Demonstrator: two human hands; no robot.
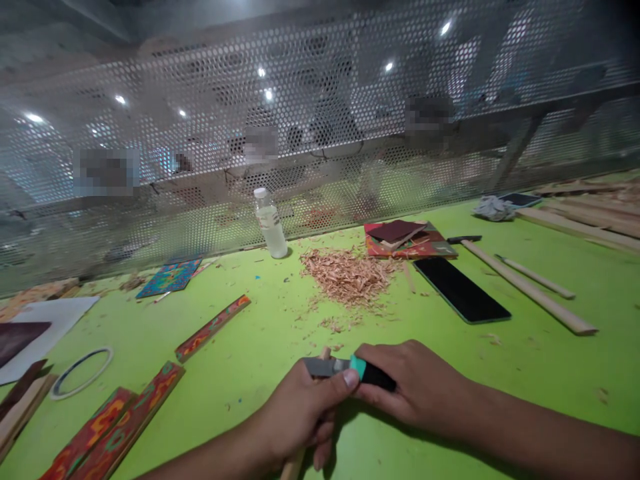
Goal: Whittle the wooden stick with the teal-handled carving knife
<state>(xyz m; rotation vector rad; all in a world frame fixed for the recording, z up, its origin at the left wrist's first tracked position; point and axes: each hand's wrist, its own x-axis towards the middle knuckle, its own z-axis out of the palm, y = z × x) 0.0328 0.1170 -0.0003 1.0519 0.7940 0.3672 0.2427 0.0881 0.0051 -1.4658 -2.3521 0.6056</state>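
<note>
My right hand [417, 383] is closed round the black and turquoise handle of a carving knife [377, 377]. The knife's metal blade points left and lies across a thin wooden stick [325, 353]. Wrapped round that stick is my left hand [300, 407], its thumb pressed towards the knife where handle and blade meet. One end of the stick shows beyond the blade, and the other comes out below my left palm. Just past my hands lies a pile of wood shavings [350, 275] on the green table [280, 320].
A water bottle [271, 227] stands before a perforated metal screen [200, 153]. To the right lie a phone [463, 290], a long wooden-handled tool [530, 287] and sandpaper [397, 231] on a painted board. Painted wood strips [130, 427] and a tape roll [83, 373] lie left.
</note>
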